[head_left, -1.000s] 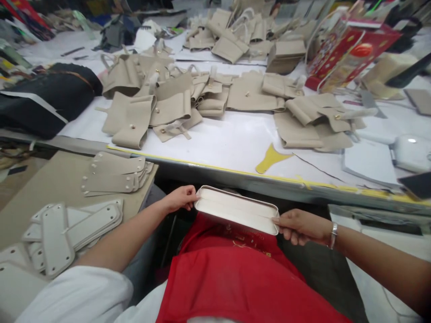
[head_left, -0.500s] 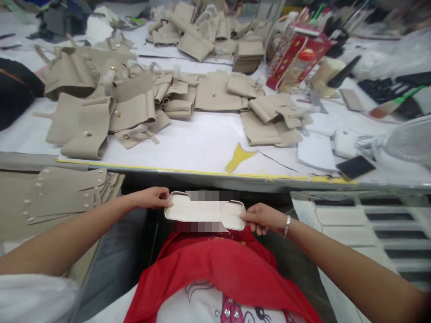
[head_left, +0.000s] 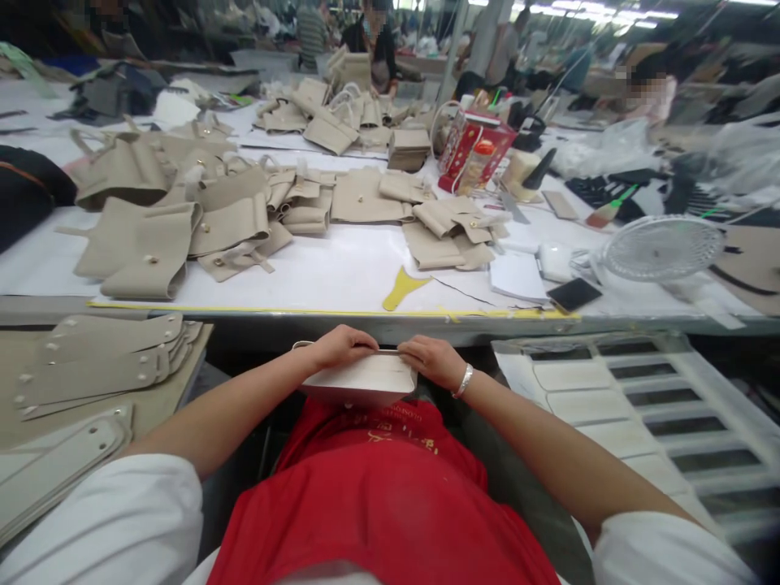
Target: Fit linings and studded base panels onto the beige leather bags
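Observation:
A pale cream leather bag part (head_left: 362,377), shaped like a shallow open box with folded-up edges, is held over my lap in front of the table edge. My left hand (head_left: 342,347) grips its far edge near the middle, fingers closed over the rim. Pressed on the same edge, at the right end, is my right hand (head_left: 432,361) with fingers bent and together. A small gap separates the two hands. The thumbs are mostly hidden behind the fingers and the rim. A red apron (head_left: 378,504) lies beneath the part.
Beige leather bag pieces (head_left: 235,215) pile on the white table (head_left: 317,280). A yellow scraper-shaped tool (head_left: 403,289), a phone (head_left: 574,295) and a fan (head_left: 661,246) lie near its front. Strap pieces (head_left: 110,349) rest on the left; cream panels (head_left: 578,398) on the right. A co-worker (head_left: 371,45) is beyond.
My hands have moved from the two ends of the part inward along its far edge. The part has tilted, showing its near side. The head view has risen, bringing people in the background into sight.

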